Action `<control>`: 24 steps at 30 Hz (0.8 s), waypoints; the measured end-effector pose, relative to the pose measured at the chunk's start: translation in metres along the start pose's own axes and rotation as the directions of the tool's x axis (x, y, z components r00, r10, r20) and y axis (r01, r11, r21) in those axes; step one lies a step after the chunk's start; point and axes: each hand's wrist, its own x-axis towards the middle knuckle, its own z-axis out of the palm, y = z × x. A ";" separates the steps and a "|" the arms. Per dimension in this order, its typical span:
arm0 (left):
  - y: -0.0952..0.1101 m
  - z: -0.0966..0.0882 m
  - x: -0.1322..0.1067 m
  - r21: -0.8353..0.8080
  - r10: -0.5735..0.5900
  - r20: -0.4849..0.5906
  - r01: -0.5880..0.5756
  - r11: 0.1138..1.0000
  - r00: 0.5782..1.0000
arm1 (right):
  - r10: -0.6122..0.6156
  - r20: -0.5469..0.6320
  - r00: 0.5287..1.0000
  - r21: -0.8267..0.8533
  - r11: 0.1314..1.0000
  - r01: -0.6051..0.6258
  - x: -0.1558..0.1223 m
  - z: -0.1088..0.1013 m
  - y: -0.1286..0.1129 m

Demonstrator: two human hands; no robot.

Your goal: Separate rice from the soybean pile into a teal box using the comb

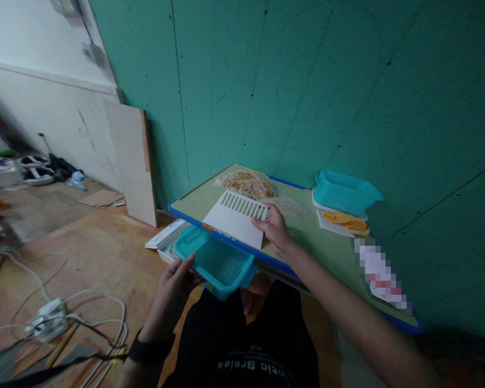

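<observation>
My right hand [275,229] grips the right side of a white slotted scraper [230,221], whose row of long slots points away from me. The scraper's near edge lies along the table's front edge, where some pale grains show. Below that edge my left hand [181,275] holds a turquoise plastic container [222,264] by its left rim. Fine pale grains cover the container's bottom. Behind the scraper, a pile of yellow kernels mixed with pale grains [248,185] is spread on the table [189,202]. A thinner patch of pale grains [293,209] lies to its right.
A second turquoise container [343,191] stands at the table's right, by a folded orange cloth [345,222]. A green wall [307,97] rises behind. A board [131,161] leans there. Cables and a power strip [50,320] lie on the floor at left.
</observation>
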 end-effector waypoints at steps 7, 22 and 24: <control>0.001 0.002 0.001 -0.014 0.006 -0.004 -0.006 1.000 1.000 | 0.016 -0.009 1.000 0.020 1.000 -0.016 -0.001 0.000 0.001; 0.002 0.003 -0.001 0.005 0.005 -0.004 -0.005 1.000 1.000 | 0.008 0.005 1.000 0.023 1.000 -0.008 0.000 0.004 0.003; 0.001 0.001 0.000 0.016 0.009 0.019 -0.010 1.000 1.000 | 0.021 0.030 0.999 0.019 1.000 -0.021 -0.001 0.004 0.001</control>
